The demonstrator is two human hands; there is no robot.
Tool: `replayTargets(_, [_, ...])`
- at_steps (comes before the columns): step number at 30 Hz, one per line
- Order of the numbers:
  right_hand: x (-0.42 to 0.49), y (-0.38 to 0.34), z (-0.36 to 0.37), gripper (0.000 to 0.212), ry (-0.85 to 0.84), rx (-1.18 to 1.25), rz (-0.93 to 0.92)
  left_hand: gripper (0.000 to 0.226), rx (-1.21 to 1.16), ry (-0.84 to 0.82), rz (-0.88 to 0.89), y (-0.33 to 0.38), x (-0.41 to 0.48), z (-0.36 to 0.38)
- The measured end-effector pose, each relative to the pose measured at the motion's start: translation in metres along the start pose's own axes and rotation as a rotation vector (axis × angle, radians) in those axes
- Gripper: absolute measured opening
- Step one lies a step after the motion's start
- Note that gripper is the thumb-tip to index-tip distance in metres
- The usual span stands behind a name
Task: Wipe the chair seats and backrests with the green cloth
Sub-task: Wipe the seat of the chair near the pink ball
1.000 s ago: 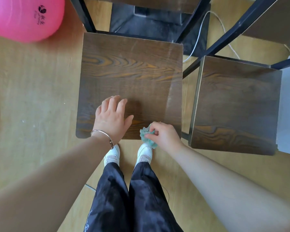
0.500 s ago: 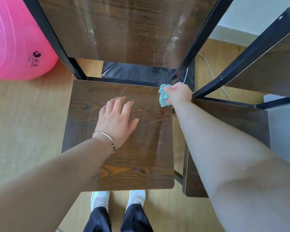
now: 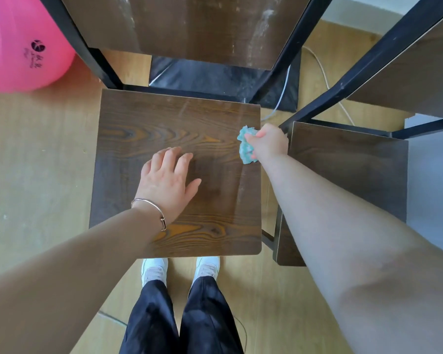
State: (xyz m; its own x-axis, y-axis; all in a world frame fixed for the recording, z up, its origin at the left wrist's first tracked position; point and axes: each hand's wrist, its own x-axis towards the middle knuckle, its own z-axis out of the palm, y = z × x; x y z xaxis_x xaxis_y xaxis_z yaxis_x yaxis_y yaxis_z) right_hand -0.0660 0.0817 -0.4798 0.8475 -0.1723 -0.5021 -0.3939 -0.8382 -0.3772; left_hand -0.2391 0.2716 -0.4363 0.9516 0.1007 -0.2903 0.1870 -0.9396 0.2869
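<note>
Mid-wipe: right hand (image 3: 269, 143) grip pinches bunched green cloth (image 3: 246, 147) at seat (image 3: 164, 123) right edge; left hand (image 3: 168, 180) spread flat on seat; backrest (image 3: 189, 26) streaky, likely unwiped; second chair (image 3: 348, 169) likely pending.

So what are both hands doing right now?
Left hand: open, flat on the chair seat.
Right hand: gripping the green cloth.

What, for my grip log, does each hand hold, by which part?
The right hand grips the bunched green cloth by its right side; the left hand, flat on the seat, holds nothing.
</note>
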Motion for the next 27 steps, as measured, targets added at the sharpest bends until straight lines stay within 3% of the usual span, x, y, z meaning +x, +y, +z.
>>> replayTargets(14, [-0.185,0.127,0.046,0.027,-0.136,-0.066,-0.252,0.059,0.016,-0.066,0.043,0.020,-0.059,0.020])
replayTargets(19, [-0.208,0.145,0.052,0.025,-0.158,-0.089,-0.333,0.059,0.022,-0.099,0.043,0.023,-0.072,0.027])
replayTargets(24, [-0.196,0.145,0.043,0.024,-0.205,0.069,-0.240,0.058,0.024,-0.071,0.041,0.021,-0.069,0.027])
replayTargets(27, [-0.167,0.116,0.029,0.021,-0.110,0.286,-0.129,0.057,0.026,-0.044,0.026,0.021,-0.052,0.022])
